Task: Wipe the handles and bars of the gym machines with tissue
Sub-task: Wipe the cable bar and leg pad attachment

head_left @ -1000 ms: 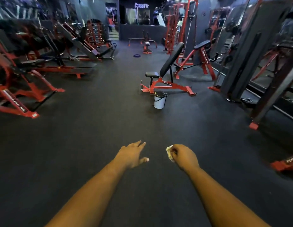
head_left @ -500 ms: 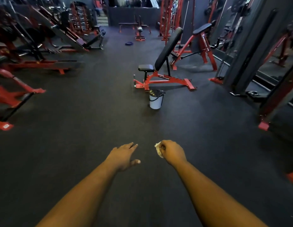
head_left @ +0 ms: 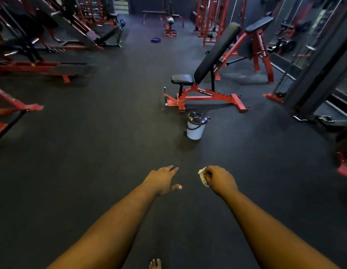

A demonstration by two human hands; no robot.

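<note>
Right hand — grip curled round crumpled tissue; left hand open, empty — I should keep the wad bunched until reaching the bench.

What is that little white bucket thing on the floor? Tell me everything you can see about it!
The small bin stands upright on the dark floor, just in front of the red bench frame and apart from it. Its body is white and round, narrowing a little toward the bottom, and looks like plastic or painted metal. A shiny dark domed lid sits closed on top, catching glints of light. A thin dark wire handle hangs down across its front. Nothing touches it but the floor; both hands are nearer the camera.
</note>
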